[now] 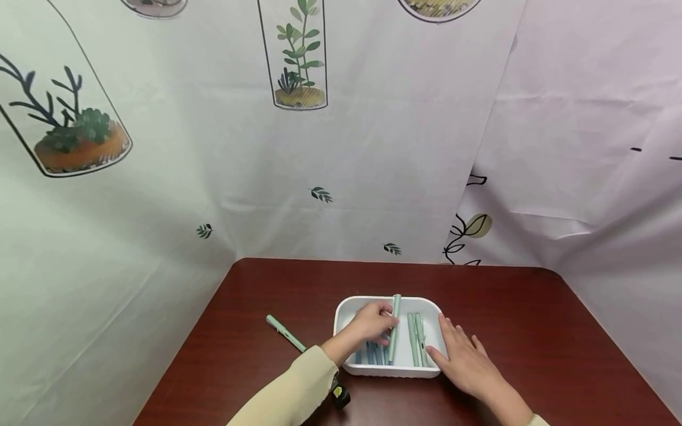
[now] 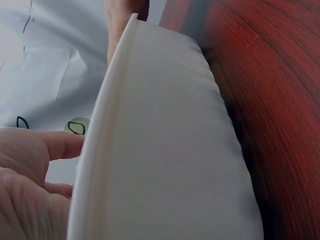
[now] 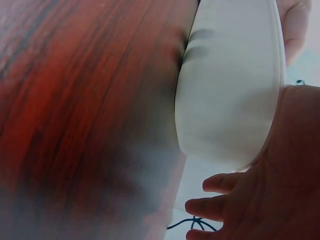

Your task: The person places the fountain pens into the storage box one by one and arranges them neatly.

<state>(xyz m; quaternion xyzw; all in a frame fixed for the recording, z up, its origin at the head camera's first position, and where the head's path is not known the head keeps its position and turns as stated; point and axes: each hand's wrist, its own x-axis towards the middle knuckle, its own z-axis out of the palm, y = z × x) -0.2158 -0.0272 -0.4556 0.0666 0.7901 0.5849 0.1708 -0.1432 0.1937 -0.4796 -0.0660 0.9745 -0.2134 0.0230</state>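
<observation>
My left hand [image 1: 372, 322] reaches into a white tray [image 1: 389, 371] and pinches a light green pen [image 1: 395, 331], which is tilted with its upper end over the far rim. Beneath this hand lie several blue pens [image 1: 377, 355], partly covered by it. To the right inside the tray are some light green pens [image 1: 417, 340] side by side. My right hand [image 1: 469, 361] rests against the tray's right rim with its fingers straight. In the left wrist view the tray's outer wall [image 2: 160, 135] hides part of the left hand [image 2: 30, 195].
Another light green pen [image 1: 285, 332] lies on the dark red table [image 1: 511, 307], left of the tray, partly behind the left sleeve [image 1: 298, 384]. A black wrist device [image 1: 340, 395] hangs near the tray's front edge. Patterned white cloth [image 1: 373, 154] surrounds the table.
</observation>
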